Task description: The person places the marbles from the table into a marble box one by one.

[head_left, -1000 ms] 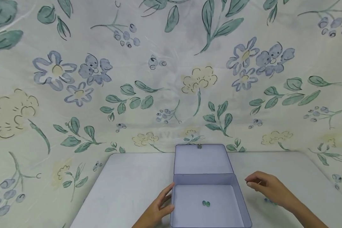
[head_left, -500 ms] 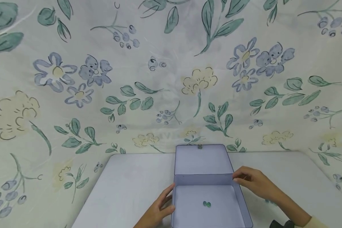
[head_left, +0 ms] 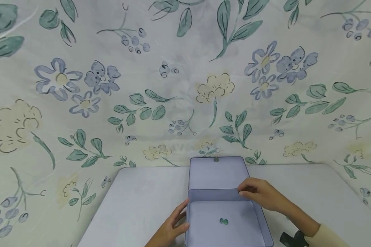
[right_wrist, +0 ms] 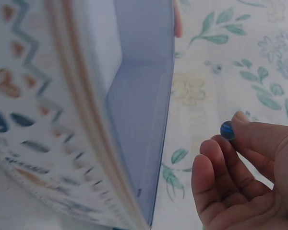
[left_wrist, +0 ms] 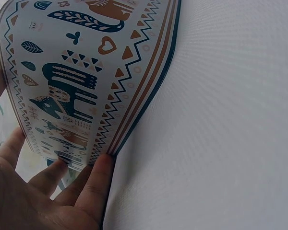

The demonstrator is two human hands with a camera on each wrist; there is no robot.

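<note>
Fingers [right_wrist: 240,132] of the right hand [head_left: 262,197] are seen pinched on a single small blue marble [right_wrist: 227,130], held above the far right corner of an open lavender tin box [head_left: 261,223] on a pale table [head_left: 142,202]. The fingers [left_wrist: 98,179] of the left hand [head_left: 170,230] are laid out straight and close together against the box's left outer wall, holding nothing. Two green marbles [head_left: 224,221] are shown lying side by side, touching, on the floor of the box near its middle; nothing else can be made out inside it. The hinged lid [head_left: 217,173] is tilted back, its plain inner face turned to the head camera. Only the wrist views reveal the box's outer skin, printed with dark blue animals, hearts and orange zigzag bands; from the head view this pattern is hidden. The pinched marble is likewise made out only in the right wrist view, being covered by the hand from above. A dark object [head_left: 292,238], partly cut off, is seen at the right wrist. A floral cloth [head_left: 185,85] with green leaves is hung behind the table. Counted in all: one box, three marbles, two hands.
</note>
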